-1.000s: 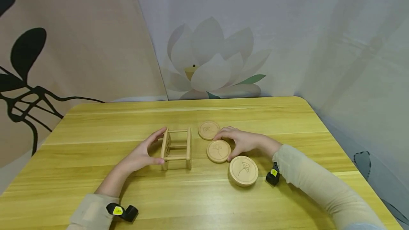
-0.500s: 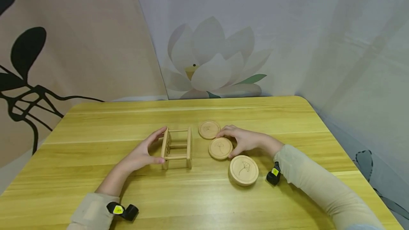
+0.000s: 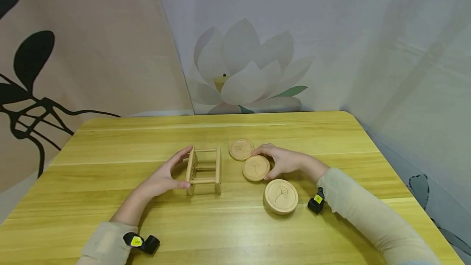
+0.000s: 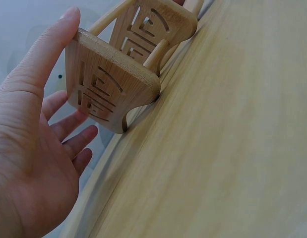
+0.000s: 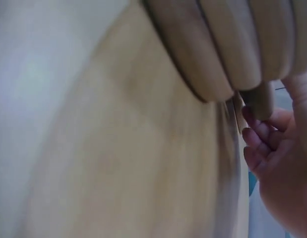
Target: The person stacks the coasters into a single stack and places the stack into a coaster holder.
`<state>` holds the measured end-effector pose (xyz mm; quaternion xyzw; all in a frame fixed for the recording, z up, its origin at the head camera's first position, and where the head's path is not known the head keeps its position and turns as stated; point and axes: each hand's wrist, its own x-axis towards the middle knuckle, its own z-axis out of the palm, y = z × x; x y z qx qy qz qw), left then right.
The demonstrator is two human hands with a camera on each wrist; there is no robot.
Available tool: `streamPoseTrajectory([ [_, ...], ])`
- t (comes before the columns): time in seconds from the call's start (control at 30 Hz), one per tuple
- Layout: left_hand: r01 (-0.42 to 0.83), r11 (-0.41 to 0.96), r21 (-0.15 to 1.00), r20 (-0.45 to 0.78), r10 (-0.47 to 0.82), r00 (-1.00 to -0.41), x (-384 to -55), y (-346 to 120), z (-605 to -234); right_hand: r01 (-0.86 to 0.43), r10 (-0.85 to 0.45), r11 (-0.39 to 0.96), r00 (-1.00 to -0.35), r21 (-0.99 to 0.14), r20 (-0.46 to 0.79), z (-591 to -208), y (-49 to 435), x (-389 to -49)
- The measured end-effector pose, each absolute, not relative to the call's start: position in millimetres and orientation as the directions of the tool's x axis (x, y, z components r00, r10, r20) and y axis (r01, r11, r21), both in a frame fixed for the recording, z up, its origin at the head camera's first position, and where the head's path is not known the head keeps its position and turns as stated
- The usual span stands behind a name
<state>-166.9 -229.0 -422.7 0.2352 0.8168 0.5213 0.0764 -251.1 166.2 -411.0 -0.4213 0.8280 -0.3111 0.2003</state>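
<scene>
My left hand (image 3: 162,179) grips the near side panel of a wooden coaster rack (image 3: 218,171), thumb on one edge and fingers on the other. In the left wrist view, cut-out patterns show on the rack's panels (image 4: 111,82), which rods join. Between thumb and fingers, my right hand (image 3: 285,160) pinches a round wooden coaster (image 3: 255,169) with an engraved ginkgo leaf. Another coaster (image 3: 241,149) lies flat just beyond it. Closer to me stands a coaster stack (image 3: 281,196), whose thick edges (image 5: 232,44) cover part of the right hand in the right wrist view.
Everything stands on a wood-grain table (image 3: 147,224). A printed cloth backdrop (image 3: 250,44) rises behind the table's far edge. Both wrists wear small black cameras, the left camera (image 3: 149,245) close over the tabletop.
The right hand has drawn the pinched coaster slightly to the right and away from me, so it now overlaps the far coaster's edge in the head view. Left hand and rack have stayed put.
</scene>
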Motion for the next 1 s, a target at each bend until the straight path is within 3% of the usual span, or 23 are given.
streamPoseTrajectory([
  [0.57, 0.293, 0.359, 0.886, 0.109, 0.451, -0.886, -166.0, -227.4, -421.0, -0.544, -0.736, 0.445, -0.675, -0.711, 0.056, -395.3, 183.8, -238.7],
  [1.0, 0.288, 0.358, 0.888, 0.105, 0.452, -0.886, -166.2, -228.5, -421.6, -0.597, -0.715, 0.361, -0.671, -0.716, 0.198, -381.0, 198.5, -210.4],
])
